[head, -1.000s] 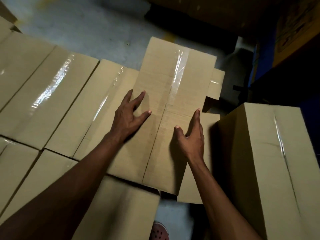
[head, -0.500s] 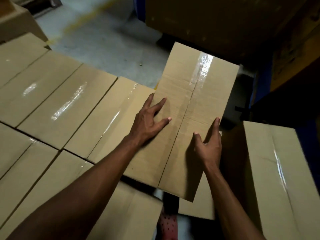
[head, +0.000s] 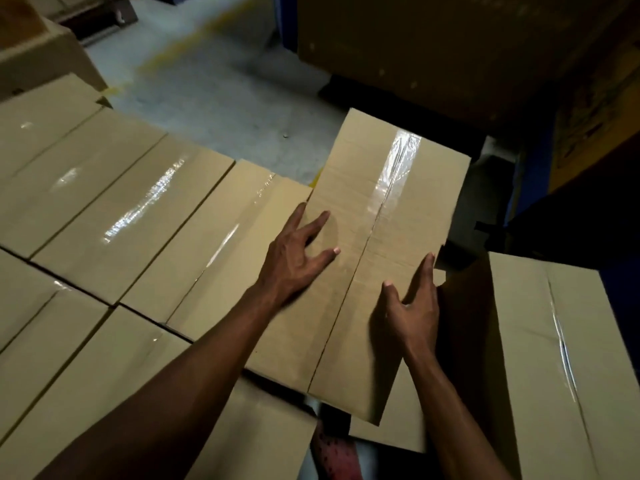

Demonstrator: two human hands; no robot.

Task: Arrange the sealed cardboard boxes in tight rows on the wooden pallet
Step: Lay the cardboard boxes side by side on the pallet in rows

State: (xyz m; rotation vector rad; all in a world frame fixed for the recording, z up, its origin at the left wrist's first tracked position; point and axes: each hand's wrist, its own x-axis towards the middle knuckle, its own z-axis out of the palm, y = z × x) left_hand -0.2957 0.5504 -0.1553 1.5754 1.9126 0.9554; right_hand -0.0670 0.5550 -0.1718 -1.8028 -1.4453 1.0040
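A: While both arms reach forward, how do the hands lie?
B: The left hand (head: pixel 298 261) presses flat, fingers spread, on the taped box (head: pixel 377 258). The right hand (head: pixel 412 303) rests fingers straight along its right edge, gripping nothing.
A: Where is the box?
B: Beside the row (head: pixel 138 209), right end.
A: Any writing?
B: None readable
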